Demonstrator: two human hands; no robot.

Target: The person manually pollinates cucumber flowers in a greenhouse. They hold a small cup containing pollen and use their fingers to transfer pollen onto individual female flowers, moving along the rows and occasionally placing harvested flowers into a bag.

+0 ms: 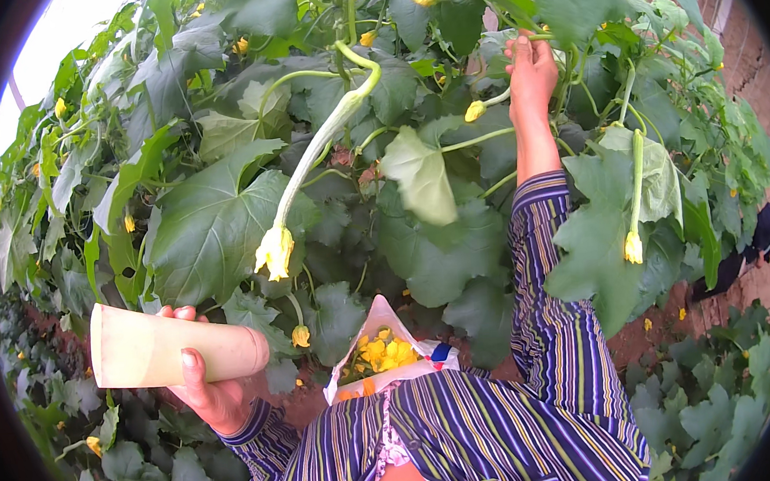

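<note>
My left hand (212, 390) is wrapped around a pale tapered cup (173, 349) tilted on its side, its wide end to the left. My right hand (532, 76) is raised among the leaves at upper right, thumb and fingertips pinched on a thin green stem (539, 36). Just left of that wrist hangs a small young gourd with a yellow flower (475, 110). A long ribbed young gourd, apparently luffa (316, 149), hangs from the vine in the middle, a wilted yellow flower (274, 252) at its lower tip.
An open white bag (380, 317) holding yellow flowers (386, 351) sits against my waist. Another slim gourd (637, 172) hangs at right beside my sleeve. Broad leaves (225, 217) crowd the front. Bare soil (758, 284) shows at the right, with more vines (719, 412) behind me.
</note>
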